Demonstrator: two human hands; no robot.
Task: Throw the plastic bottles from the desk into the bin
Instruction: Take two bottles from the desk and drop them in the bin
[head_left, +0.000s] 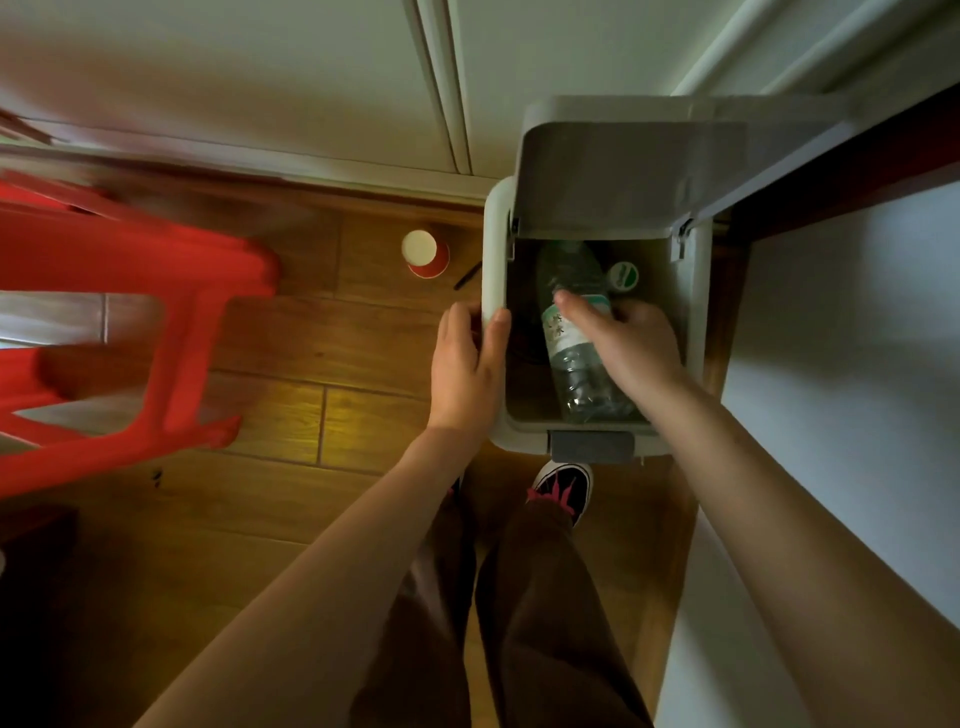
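Observation:
A grey bin (493, 249) stands on the wooden floor with its lid (623, 171) tipped up at the back. My left hand (467, 358) grips the bin's left rim, thumb inside. My right hand (623, 343) reaches into the opening and holds a clear plastic bottle (571, 358) with a green-and-white label, its neck pointing down into the bin. A second bottle (566, 265) lies deeper inside, next to a green-and-white round cap or label (623, 274).
A red plastic stool (130, 312) stands at the left. A red paper cup (426, 252) and a dark pen-like stick (467, 275) lie on the floor left of the bin. A white desk side (831, 364) rises at the right. My shoe (563, 491) is at the bin's pedal (592, 446).

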